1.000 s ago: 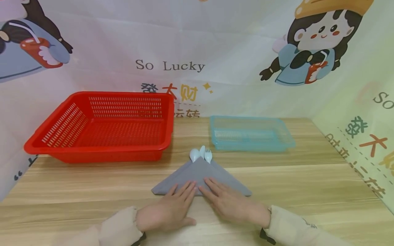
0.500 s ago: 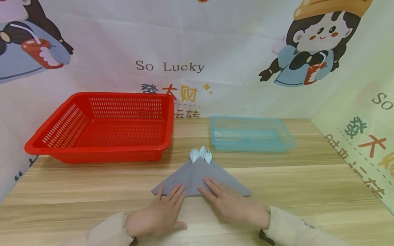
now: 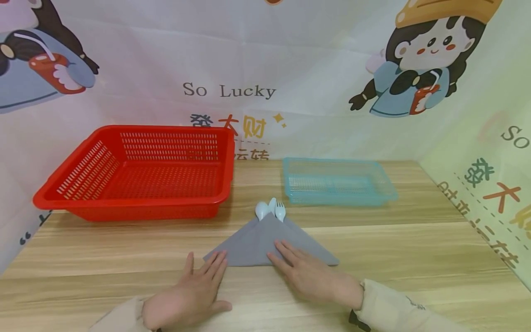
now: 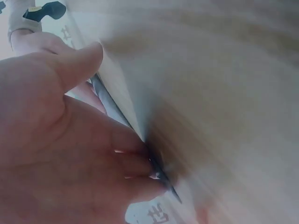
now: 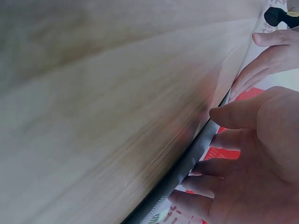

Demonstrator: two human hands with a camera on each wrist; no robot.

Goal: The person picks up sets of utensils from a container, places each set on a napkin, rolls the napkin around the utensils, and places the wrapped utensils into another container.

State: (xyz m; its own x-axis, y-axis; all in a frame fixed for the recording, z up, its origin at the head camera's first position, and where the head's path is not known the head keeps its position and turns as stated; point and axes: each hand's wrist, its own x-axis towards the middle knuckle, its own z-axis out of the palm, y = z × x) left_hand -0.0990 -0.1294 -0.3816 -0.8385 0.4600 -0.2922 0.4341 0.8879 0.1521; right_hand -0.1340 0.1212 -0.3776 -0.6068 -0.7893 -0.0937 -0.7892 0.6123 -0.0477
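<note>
Grey napkin [image 3: 254, 246] on counter [image 3: 415, 267], folded triangular over spoon [image 3: 262, 210], knife [image 3: 272, 204] and fork [image 3: 280, 211]; tips protrude far. Fold seemingly done; side corners not tucked in. Left hand [image 3: 191, 289] extended, touching left corner; right hand [image 3: 310, 278] flat on near edge.

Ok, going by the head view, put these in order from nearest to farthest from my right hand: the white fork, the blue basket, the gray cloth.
From your right hand:
1. Gray cloth: under your fingers.
2. White fork: just beyond your fingertips, sticking out past the cloth's far edge.
3. Blue basket: farther back on the table, right of the fork.
</note>
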